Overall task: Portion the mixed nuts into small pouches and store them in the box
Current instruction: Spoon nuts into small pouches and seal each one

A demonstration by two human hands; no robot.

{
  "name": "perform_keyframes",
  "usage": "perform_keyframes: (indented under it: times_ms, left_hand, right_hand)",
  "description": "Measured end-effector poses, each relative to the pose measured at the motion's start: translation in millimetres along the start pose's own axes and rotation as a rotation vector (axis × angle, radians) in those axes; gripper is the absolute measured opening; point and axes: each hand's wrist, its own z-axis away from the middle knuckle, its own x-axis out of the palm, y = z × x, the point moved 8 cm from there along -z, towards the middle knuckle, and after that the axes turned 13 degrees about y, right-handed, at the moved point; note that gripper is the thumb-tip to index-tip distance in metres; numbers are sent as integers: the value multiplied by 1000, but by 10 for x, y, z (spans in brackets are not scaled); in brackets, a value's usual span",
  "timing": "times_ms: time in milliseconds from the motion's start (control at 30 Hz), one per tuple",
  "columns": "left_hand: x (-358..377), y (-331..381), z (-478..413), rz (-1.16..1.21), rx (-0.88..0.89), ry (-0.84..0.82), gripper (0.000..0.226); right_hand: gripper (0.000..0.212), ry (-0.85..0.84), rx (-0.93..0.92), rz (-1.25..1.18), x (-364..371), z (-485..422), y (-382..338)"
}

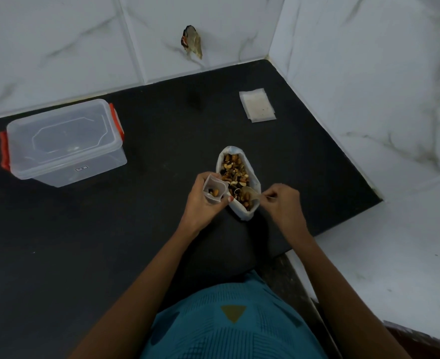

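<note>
nuts (235, 174) sit in an open bag (252, 174) mid-counter. left hand (203, 200) grips a small pouch (215, 191) just beside the bag, a few nuts inside. right hand (282, 203) pinches a spoon (252, 194) dipped in the nuts. keep pouch mouth wide and close; tip slowly (box (63, 143) lidded, well apart).

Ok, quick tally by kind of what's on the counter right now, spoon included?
Lidded clear box: 1
Open bag of mixed nuts: 1
Small pouch in the left hand's grip: 1
Flat pouch stack: 1, count unclear
Spoon in right hand: 1
Total: 5
</note>
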Motion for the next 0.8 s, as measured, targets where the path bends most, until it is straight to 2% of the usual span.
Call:
perform_keyframes:
  times_ms: [100, 200, 433, 567, 667, 800]
  left_hand:
    - [26, -5, 23, 17, -9, -4, 47]
    - [31, 3, 27, 18, 3, 3, 46]
    - [-6, -4, 32, 20, -17, 2, 47]
    - [-1, 12, 39, 18, -17, 0, 47]
    - [-20, 14, 30, 18, -14, 5, 46]
    - [-47, -4, 22, 27, -17, 12, 46]
  right_hand:
    - [9, -19, -203, 101, 146, 113, -166]
    - [9, 20, -195, 68, 165, 149, -161]
    - [6, 42, 421, -271, 1, -33, 369]
    - [4, 9, 607, -364, 19, -6, 483]
    - [5, 10, 605, -391, 7, 5, 484]
    - [4, 42, 411, -291, -61, -15, 360]
